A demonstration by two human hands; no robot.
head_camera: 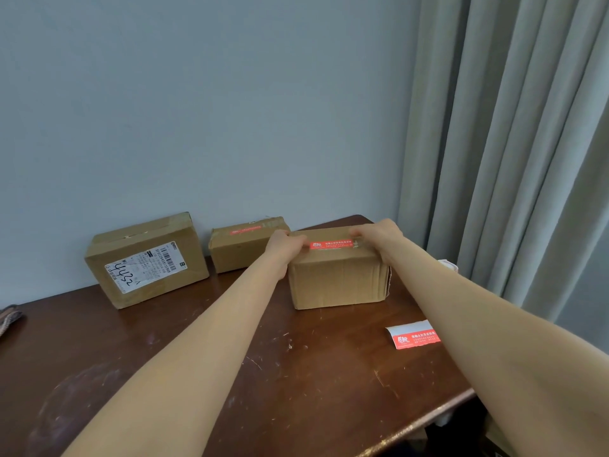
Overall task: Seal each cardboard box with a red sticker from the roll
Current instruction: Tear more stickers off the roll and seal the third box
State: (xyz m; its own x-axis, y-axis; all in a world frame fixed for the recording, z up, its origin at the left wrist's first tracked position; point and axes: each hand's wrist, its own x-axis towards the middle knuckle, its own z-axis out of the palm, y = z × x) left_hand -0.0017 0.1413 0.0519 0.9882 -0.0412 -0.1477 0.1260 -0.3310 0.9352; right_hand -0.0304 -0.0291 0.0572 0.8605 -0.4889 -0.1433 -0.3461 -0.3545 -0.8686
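Head cam view: I've got both hands up on the nearest cardboard box [339, 278], which sits on the tabletop [230, 374] toward the right, not far from the curtain [510, 143]. It's plain brown with its flaps down, and a red sticker [331, 244] with white print lies across the top. My left hand [285, 247] is at the sticker's left end and my right hand [379, 234] at its right end, fingers bent down onto the box top. Honestly I can't tell if they're pinching the sticker ends or just pressing them flat.

The middle box [245, 245], back by the wall, carries a second red sticker [245, 230] on top. The big box [146, 258] is on the left, with its white shipping label [145, 267] facing me. The sticker strip [415, 338], white backing with a red sticker on it, lies on the tabletop right of the near box, one end hidden by my right forearm.
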